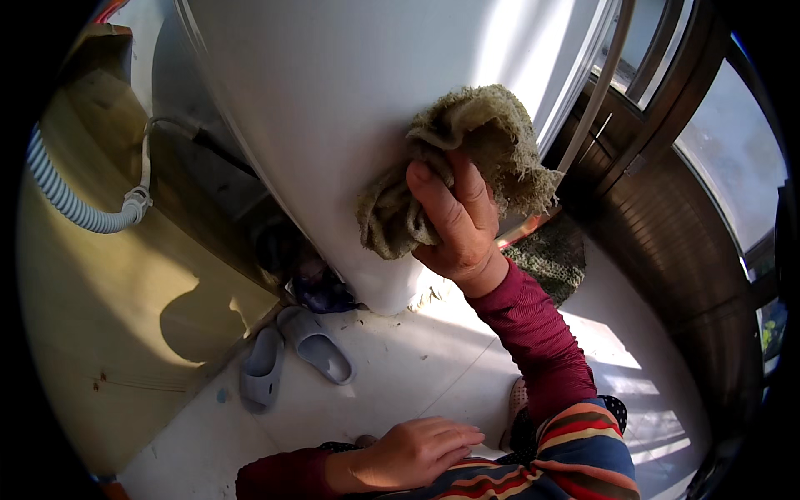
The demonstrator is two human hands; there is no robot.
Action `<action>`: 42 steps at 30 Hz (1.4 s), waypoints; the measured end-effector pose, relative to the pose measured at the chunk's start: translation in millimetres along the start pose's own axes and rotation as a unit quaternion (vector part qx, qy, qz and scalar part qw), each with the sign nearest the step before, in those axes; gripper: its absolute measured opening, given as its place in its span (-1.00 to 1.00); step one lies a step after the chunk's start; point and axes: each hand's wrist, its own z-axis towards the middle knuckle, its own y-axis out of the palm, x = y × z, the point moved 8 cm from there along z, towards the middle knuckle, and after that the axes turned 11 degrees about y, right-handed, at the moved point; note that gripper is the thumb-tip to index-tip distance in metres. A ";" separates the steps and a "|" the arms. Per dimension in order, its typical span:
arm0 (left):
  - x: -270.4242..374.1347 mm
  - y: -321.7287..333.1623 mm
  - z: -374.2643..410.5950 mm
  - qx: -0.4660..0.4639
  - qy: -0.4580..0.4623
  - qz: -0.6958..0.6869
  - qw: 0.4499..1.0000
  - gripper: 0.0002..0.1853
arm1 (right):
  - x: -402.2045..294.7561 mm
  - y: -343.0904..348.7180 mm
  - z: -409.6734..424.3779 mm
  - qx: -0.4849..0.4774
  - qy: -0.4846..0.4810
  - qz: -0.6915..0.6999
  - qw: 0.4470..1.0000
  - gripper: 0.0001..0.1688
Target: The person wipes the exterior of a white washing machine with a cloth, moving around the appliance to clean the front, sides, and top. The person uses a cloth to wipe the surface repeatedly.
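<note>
My right hand (459, 231) grips a frayed, olive-grey cloth (494, 137), bunched under the fingers. The cloth lies against the smooth white panel of a large appliance (325, 106), over its lower right part. The thumb side and two fingers show; folds of cloth hide the other fingertips. My left hand (412, 453) hangs low in front of my striped garment (581, 450), palm down, fingers extended, with nothing visible in it. Whether it rests on my leg I cannot tell.
Two grey slip-on shoes (315, 344) lie on the pale tiled floor (412, 369). A corrugated grey hose (81, 200) hangs by the yellowish wall (81, 300) at left. A dark-framed door (662, 206) is at right. A rough greenish mat or cloth (553, 259) lies beside the appliance.
</note>
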 end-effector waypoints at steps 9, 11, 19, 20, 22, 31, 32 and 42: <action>6.7 -27.8 19.7 0.056 0.113 -0.080 0.989 -0.75 | -21.9 32.5 -55.8 -0.063 -0.015 -0.106 0.992 -0.69; 6.1 -30.6 23.5 0.062 0.116 -0.075 0.988 -0.74 | -24.8 34.2 -79.8 -0.073 -0.078 -0.125 0.986 -0.76; -17.8 -13.6 20.1 0.020 0.030 -0.033 0.999 -0.77 | 5.5 11.5 -55.9 -0.038 -0.108 -0.082 0.990 -0.82; -17.8 -15.4 20.7 0.026 0.018 -0.012 0.999 -0.79 | 23.7 1.9 -45.9 -0.029 -0.053 -0.065 0.996 -0.70; -22.6 -19.1 18.7 0.041 -0.021 0.046 0.998 -0.82 | 80.2 2.0 -40.4 -0.083 0.062 -0.033 0.994 -0.51; -38.5 -9.0 85.2 0.102 -0.117 0.264 0.952 -0.82 | 277.3 -84.2 -35.7 0.196 0.127 -0.025 0.972 -0.39; -32.2 -6.7 102.5 0.077 -0.086 0.343 0.932 -0.80 | 307.7 -83.8 -50.4 0.179 0.263 0.018 0.948 -0.42; 14.9 -19.7 261.2 0.004 0.024 0.694 0.720 -0.78 | 391.1 -88.8 -103.8 0.214 0.356 0.009 0.909 -0.40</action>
